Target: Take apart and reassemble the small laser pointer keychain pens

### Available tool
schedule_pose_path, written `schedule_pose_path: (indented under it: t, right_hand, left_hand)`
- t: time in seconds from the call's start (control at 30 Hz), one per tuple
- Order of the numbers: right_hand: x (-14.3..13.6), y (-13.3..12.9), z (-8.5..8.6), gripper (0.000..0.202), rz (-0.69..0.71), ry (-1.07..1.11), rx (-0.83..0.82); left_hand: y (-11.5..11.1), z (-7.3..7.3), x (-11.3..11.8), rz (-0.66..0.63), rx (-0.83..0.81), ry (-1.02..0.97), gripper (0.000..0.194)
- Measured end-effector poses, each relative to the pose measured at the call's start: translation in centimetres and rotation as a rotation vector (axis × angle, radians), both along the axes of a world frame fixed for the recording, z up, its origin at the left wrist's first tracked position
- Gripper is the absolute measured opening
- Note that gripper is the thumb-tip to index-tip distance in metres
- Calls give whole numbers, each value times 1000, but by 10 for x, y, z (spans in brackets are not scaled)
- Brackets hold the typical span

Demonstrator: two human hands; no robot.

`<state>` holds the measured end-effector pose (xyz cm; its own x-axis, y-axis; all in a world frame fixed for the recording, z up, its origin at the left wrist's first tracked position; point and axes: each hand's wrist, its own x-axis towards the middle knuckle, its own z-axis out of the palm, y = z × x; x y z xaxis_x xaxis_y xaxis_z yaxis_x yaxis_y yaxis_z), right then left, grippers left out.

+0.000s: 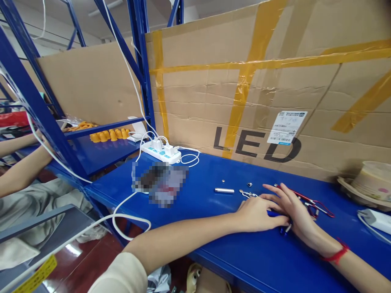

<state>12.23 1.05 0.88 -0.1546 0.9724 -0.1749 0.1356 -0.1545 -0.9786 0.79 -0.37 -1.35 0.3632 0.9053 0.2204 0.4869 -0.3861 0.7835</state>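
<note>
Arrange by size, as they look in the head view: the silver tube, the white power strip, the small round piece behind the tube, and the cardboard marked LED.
1. Cardboard
2. Power strip
3. Silver tube
4. Round piece

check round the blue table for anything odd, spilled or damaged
No spill shows. Oddest is the pixelated patch near the power strip, hiding what lies there. The cardboard behind is creased. The silver tube beyond the left hand looks intact.

Blue table (pixel 201 199): 1 power strip (pixel 161 153), silver tube (pixel 224 191).
</note>
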Motion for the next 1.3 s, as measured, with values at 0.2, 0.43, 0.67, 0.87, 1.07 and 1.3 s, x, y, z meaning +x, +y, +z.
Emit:
schedule_pose_path:
  t: [0.2, 0.43, 0.67, 0.87, 1.07, 1.3]
  right_hand:
    - [1, 2, -3, 42, 64, -5, -22]
    - [5, 6, 0, 30, 176, -4, 36]
    - [18, 20, -6, 40, 224, -147, 99]
    - [21, 25, -7, 40, 267, -188, 127]
    - [20, 25, -4, 42, 274, -262, 155]
    - [19, 24, -1, 35, 347, -283, 199]
  left_hand:
    - [7, -2, -2, -42, -99, -225, 27]
    - [16, 4, -11, 136, -129, -504, 28]
    - [21, 6, -18, 214, -148, -586, 25]
    - [23, 4, -16, 236, -127, -590, 23]
    - [24, 5, -16, 235, -100, -586, 21]
    - [27, 5, -18, 222, -70, -540, 21]
